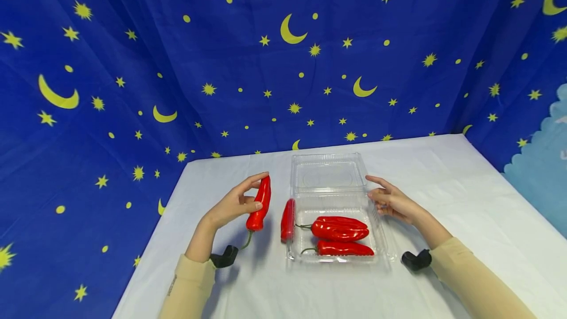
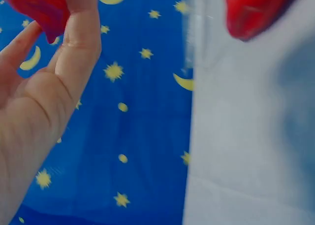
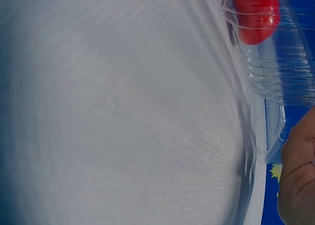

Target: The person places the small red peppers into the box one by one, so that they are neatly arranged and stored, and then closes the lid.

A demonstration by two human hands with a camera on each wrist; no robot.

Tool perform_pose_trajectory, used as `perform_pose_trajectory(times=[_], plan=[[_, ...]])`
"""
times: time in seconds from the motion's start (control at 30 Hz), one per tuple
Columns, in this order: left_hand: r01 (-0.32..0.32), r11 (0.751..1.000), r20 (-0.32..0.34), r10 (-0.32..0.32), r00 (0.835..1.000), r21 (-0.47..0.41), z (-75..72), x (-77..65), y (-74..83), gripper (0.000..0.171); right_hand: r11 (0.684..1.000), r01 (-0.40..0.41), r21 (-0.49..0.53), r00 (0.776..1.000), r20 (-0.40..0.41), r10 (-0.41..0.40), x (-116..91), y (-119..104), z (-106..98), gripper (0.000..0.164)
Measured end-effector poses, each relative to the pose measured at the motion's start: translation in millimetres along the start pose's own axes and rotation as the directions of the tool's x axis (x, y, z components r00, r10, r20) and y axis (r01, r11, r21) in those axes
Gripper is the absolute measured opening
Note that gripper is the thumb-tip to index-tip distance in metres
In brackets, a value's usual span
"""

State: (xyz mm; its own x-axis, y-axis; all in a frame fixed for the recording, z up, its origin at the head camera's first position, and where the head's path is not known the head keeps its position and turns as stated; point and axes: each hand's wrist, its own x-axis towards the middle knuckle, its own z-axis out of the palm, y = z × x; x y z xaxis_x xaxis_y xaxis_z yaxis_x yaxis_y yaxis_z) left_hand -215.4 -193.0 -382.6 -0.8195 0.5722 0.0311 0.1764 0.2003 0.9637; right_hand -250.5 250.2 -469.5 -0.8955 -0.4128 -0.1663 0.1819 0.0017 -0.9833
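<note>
A long red pepper [image 1: 263,204] with a green stem hangs stem-down in my left hand [image 1: 232,207], pinched between thumb and fingers above the table. Close to its right, another red pepper [image 1: 287,220] lies against the left wall of an opened clear plastic clamshell box [image 1: 376,242]. Two more red peppers [image 1: 340,229] lie inside the box's near half, stems pointing left. At the box's right edge, by the hinge, is my right hand [image 1: 395,204], index finger extended and the others loosely bent. Whether its fingertips touch the plastic is hard to tell.
The box's lid [image 1: 328,174] lies folded back toward the far side. White cloth covers the table [image 1: 434,171]. Behind and left hangs a blue curtain [image 1: 248,53] with yellow stars and moons. Each wrist carries a black camera mount [image 1: 416,260].
</note>
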Motion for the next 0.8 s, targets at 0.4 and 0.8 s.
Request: perform_pose_trajectory(times=[0.4, 0.8], plan=[[-0.185, 0.981, 0.209, 0.193, 0.959, -0.057, 7.4, 38.3, 42.2, 0.072, 1.0, 0.01, -0.005, 1.0, 0.0, -0.01, -1.4, 0.8, 1.0, 0.07], [-0.173, 0.984, 0.427, 0.143, 0.893, 0.034, 54.5, 73.7, 50.0, 0.067, 1.0, 0.022, 0.006, 1.0, -0.003, -0.022, -1.3, 3.2, 1.5, 0.069]])
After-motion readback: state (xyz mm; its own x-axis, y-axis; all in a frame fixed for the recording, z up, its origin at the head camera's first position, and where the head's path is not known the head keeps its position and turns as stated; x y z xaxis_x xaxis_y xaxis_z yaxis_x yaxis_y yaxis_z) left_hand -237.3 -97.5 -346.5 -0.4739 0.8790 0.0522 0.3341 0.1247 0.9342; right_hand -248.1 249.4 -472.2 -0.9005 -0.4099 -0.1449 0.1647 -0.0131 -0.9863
